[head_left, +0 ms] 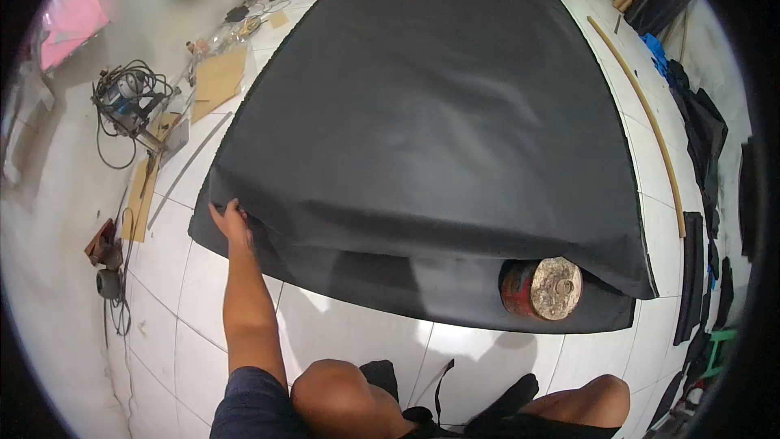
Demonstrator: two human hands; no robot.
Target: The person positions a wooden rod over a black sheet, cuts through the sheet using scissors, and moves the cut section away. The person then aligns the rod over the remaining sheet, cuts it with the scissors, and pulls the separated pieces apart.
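A large black leatherette-like sheet (422, 97) spreads over the floor, its near edge lifted in a wavy fold above another black layer (366, 276). At the near left corner, my left hand (233, 219) has its thumb and fingers closed on the lifted edge; part of the grip is hidden. Toward the near right, a round, worn tin can (543, 288) with a red side and a crusted pale lid rests on the lower layer, against the upper sheet's edge. My right hand is out of view.
White tiles (203, 276) surround the sheet. Along the left lie a corded power tool (130, 106), cardboard pieces (219, 81) and a metal strip (191, 162). A long wooden strip (646, 114) lies on the right, near dark material (700, 122). My bent knees (333, 390) are close to the near edge.
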